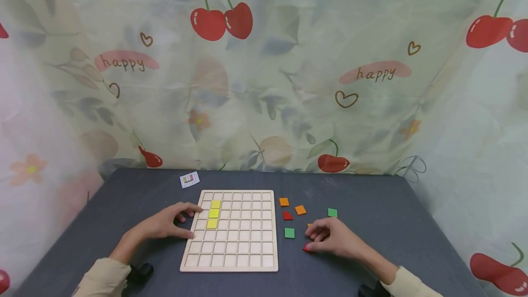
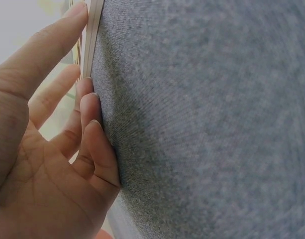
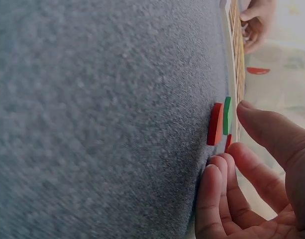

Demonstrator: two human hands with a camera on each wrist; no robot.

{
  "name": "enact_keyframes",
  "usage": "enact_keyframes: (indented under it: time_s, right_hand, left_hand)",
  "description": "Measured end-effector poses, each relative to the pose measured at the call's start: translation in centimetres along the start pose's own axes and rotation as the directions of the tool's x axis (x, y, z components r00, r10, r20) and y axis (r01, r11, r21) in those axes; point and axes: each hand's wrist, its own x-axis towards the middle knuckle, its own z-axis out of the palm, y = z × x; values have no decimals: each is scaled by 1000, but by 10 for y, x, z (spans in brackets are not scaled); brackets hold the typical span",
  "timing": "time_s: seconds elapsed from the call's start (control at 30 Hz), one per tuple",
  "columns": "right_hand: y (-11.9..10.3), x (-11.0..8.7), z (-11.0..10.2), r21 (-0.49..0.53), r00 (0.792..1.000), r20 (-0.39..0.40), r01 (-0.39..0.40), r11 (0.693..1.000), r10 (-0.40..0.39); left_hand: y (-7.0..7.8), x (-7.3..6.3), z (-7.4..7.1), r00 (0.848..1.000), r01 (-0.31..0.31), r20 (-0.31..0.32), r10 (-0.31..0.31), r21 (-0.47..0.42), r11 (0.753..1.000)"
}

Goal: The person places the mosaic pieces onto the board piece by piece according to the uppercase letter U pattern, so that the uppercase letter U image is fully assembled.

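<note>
A pale wooden grid board (image 1: 243, 230) lies on the table, with several yellow tiles (image 1: 213, 213) in a column at its upper left. At its left edge rests my left hand (image 1: 171, 220), thumb and forefinger spread along the rim; the left wrist view shows the fingers (image 2: 57, 40) against the board's side (image 2: 92, 40). My right hand (image 1: 334, 237) is low over the table right of the board, thumb at a red tile (image 1: 306, 247). In the right wrist view this red tile (image 3: 215, 124) lies just beyond the parted thumb and forefinger (image 3: 256, 172).
Between board and right hand lie orange tiles (image 1: 283, 202), a green tile (image 1: 289, 233) and another red piece (image 1: 287, 216). A second green tile (image 1: 332, 212) lies behind the right hand, which partly covers an orange one. A small patterned card (image 1: 189, 179) lies at the back left.
</note>
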Motion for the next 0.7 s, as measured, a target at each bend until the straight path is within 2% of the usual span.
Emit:
enact_keyframes:
  time_s: [0.43, 0.7]
  right_hand:
    - [-1, -4, 8, -156, 998, -48, 36, 987, -45]
    - [-3, -4, 11, -170, 998, -54, 16, 985, -26]
  left_hand:
    - [2, -1, 0, 1000, -2, -1, 2, -6, 1000]
    - [1, -1, 0, 1000, 17, 2, -17, -10, 1000]
